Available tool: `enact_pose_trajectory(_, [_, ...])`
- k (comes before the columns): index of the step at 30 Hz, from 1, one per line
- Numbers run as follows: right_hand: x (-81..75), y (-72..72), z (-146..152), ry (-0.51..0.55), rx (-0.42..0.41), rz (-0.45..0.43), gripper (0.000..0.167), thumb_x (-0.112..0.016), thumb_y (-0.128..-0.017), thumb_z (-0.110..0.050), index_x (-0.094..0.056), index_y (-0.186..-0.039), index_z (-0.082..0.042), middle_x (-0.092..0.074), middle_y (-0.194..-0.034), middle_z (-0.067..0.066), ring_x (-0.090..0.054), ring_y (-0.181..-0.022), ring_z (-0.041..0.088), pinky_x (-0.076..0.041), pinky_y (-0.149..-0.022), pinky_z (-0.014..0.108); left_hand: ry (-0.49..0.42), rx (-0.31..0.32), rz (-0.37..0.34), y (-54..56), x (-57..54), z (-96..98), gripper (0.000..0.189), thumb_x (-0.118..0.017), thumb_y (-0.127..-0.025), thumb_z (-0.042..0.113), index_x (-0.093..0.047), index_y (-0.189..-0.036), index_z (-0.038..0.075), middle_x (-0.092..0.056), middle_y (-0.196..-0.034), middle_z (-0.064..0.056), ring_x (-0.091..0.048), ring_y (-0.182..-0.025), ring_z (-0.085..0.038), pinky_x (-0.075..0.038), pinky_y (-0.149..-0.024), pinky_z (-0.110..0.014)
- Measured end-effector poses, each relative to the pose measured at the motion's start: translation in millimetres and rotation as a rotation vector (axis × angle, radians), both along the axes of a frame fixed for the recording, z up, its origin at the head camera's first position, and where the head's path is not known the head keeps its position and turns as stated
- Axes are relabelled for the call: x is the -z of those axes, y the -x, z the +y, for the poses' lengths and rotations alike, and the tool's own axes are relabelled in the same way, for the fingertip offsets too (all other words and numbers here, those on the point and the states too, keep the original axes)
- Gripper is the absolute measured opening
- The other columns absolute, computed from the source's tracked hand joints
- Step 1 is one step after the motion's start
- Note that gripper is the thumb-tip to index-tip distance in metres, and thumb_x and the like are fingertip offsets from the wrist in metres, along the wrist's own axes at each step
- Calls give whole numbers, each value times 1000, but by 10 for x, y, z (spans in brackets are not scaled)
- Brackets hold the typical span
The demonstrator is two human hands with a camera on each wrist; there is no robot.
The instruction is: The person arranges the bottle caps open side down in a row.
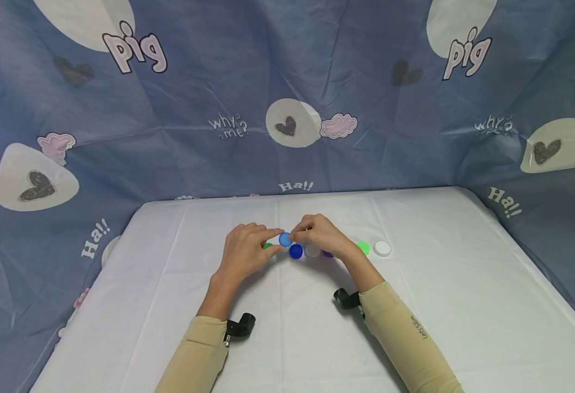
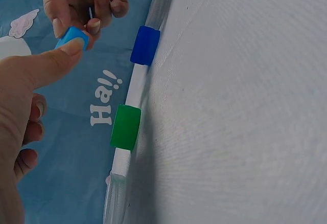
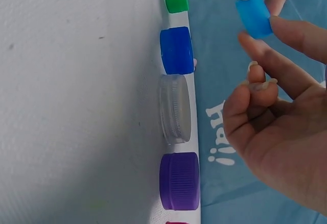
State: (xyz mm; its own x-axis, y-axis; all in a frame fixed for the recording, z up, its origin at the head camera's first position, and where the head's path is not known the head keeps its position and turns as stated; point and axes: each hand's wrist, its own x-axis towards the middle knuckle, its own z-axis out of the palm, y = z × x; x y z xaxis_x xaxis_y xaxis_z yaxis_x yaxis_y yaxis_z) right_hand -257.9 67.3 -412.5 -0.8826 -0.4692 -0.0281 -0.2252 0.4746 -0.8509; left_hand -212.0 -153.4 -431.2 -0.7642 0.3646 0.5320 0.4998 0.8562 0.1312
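A light blue bottle cap (image 1: 285,239) is held up off the table between both hands. My left hand (image 1: 245,248) pinches it with thumb and index finger. From the other side the thumb and index finger of my right hand (image 1: 321,233) pinch the same cap; that hand's other fingers curl loosely in the right wrist view. Under and beside the hands runs a row of caps: a green cap (image 2: 125,127), a dark blue cap (image 3: 177,50), a clear ridged cap (image 3: 174,109) and a purple cap (image 3: 179,181). My left hand partly hides the green cap in the head view.
Farther right in the row lie a light green cap (image 1: 363,247) and a white cap (image 1: 382,248). Another clear cap (image 2: 115,198) stands beyond the green one. White cloth covers the table (image 1: 317,338); a blue printed curtain (image 1: 194,158) hangs behind.
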Motion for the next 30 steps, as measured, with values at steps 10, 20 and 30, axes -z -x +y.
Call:
enact_pose_trajectory(10, [-30, -9, 27, -33, -17, -28, 21, -67, -89, -31, -81, -98, -18, -68, -98, 3, -61, -92, 20, -51, -77, 32, -10, 11, -2, 13, 16, 2, 35, -79, -80, 48, -77, -111, 31, -51, -58, 12, -42, -61, -7, -49, -72, -33])
enact_pose_trajectory(20, [-23, -25, 6, -66, -55, 144, 23, -73, -88, -31, -75, -110, -23, -58, -92, 1, -51, -80, 21, -44, -68, 32, -56, -19, -59, 26, 1, -54, 36, -76, -82, 51, -77, -111, 30, -48, -57, 10, -41, -60, -9, -41, -65, -30])
enact_pose_trajectory(30, [20, -21, -67, -85, -76, 211, 29, -78, -84, -21, -75, -113, -16, -57, -90, 3, -49, -78, 19, -42, -67, 28, -77, -30, -96, 16, 8, -62, 35, -75, -83, 52, -77, -111, 31, -44, -57, 10, -39, -59, -8, -34, -60, -27])
